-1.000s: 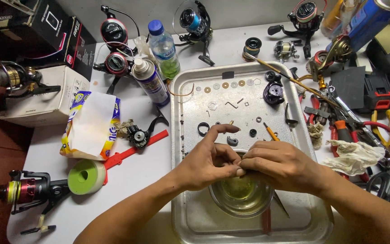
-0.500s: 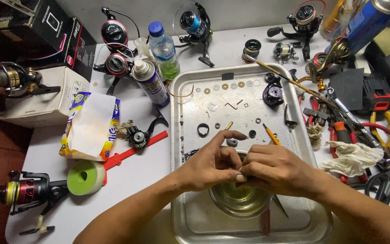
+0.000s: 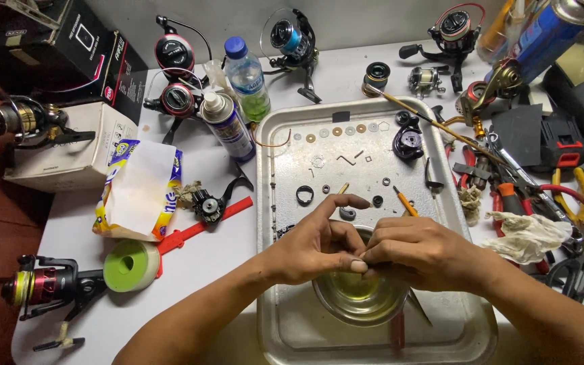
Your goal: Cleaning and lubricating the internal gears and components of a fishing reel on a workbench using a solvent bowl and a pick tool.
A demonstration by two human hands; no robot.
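Note:
My left hand [image 3: 319,245] and my right hand [image 3: 422,253] meet fingertip to fingertip over a small glass bowl [image 3: 359,297] of yellowish liquid. Between the fingers sits a small dark part, mostly hidden, so I cannot tell what it is. The bowl stands in a metal tray [image 3: 285,203]. Laid out in the tray are several washers [image 3: 336,132], a black ring [image 3: 304,195], a black reel part [image 3: 407,142] and small screws. My left index finger points out over the tray.
Fishing reels [image 3: 174,74] stand at the back and one [image 3: 45,284] lies at the front left. A spray can [image 3: 228,127], a water bottle [image 3: 248,78], a tissue pack [image 3: 140,189], a green tape roll [image 3: 132,265], pliers [image 3: 569,192] and a rag [image 3: 525,233] surround the tray.
Both hands stayed over the bowl. The left index finger straightened and the fingertips closed in tighter on the small part.

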